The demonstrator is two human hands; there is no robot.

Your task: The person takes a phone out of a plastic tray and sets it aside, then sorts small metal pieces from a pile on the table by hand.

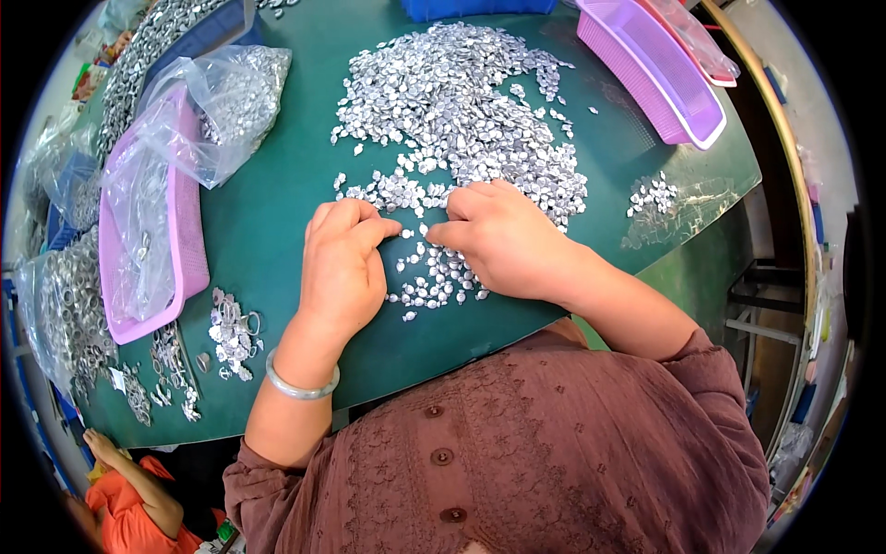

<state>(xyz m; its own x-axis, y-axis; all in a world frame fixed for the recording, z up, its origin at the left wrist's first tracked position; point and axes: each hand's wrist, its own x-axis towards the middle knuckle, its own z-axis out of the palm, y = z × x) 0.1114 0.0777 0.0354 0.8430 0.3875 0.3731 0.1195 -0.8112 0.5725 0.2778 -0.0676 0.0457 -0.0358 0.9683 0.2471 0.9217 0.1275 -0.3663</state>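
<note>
A broad heap of small silver-grey metal pieces (434, 92) covers the middle of the green table (295, 120). My left hand (343, 263) rests at the heap's near left edge, fingers curled and a fingertip beside a single piece (407, 234). Opposite it, my right hand (508, 242) lies with bent fingers at the near side of the heap, its thumb close to the loose pieces. Whatever the fingers of either hand may pinch is hidden. Between and below the hands lies a looser scatter of the same pieces (434, 282). A pale bangle (302, 390) circles my left wrist.
Left stands a pink basket (194, 231) with clear plastic bags (221, 106). Small metal parts (233, 334) lie nearby. A purple basket (660, 78) is at the far right, above a small cluster of pieces (652, 195). A person in orange (138, 508) is lower left.
</note>
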